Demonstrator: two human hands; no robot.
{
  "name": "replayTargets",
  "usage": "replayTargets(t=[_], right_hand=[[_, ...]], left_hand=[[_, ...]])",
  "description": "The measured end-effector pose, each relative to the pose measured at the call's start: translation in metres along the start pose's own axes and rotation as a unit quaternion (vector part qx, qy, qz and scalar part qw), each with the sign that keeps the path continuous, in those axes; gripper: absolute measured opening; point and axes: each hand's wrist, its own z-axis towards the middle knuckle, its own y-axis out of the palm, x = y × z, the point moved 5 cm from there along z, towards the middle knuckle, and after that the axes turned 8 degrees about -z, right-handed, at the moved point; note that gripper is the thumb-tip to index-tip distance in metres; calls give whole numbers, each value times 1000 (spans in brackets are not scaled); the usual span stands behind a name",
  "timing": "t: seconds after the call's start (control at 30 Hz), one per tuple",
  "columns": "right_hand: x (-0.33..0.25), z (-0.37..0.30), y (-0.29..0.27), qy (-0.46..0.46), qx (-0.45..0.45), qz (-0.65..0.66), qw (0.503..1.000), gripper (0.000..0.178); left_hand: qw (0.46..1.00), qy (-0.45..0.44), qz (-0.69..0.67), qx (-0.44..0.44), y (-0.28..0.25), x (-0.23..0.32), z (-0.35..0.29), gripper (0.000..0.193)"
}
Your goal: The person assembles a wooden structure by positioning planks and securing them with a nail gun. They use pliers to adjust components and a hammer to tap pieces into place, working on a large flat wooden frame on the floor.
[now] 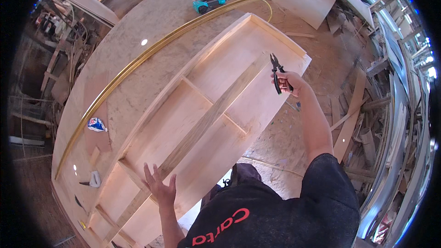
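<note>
Across the worktable lies a long wooden frame panel (220,138) of pale wood, with raised edge strips and short cross pieces. A long plank (202,121) runs lengthwise down its middle. My right hand (290,84) grips black-handled pliers (275,71) over the panel's far right part, jaws pointing away from me and handles spread apart. Near the plank at the panel's lower left, my left hand (161,188) has its fingers spread and holds nothing. Whether it touches the wood I cannot tell.
A teal power tool (209,3) with a yellow hose sits at the worktable's far side. Beyond the panel stretches a long curved gold-coloured strip (124,82). A blue-and-white packet (96,124) and a white-handled tool (94,179) lie left. Scrap boards (353,110) are piled at right.
</note>
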Motion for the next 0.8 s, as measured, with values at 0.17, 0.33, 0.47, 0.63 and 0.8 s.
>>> replayTargets(t=[0.17,0.33,0.47,0.63,0.8], right_hand=[[-9,40,-6,4,-73,90,993,32],[7,54,-3,-45,-81,202,975,36],[17,58,2,-24,-117,200,972,36],[-3,65,-7,10,-91,146,985,35],[-15,64,-12,43,-98,137,985,34]], left_hand=[[998,12,-48,-37,38,34,27,72],[998,-33,-27,-54,59,28,23,62],[999,-15,-40,-9,66,20,19,55],[1000,-9,-27,11,71,13,15,53],[1000,5,-19,22,74,10,13,50]])
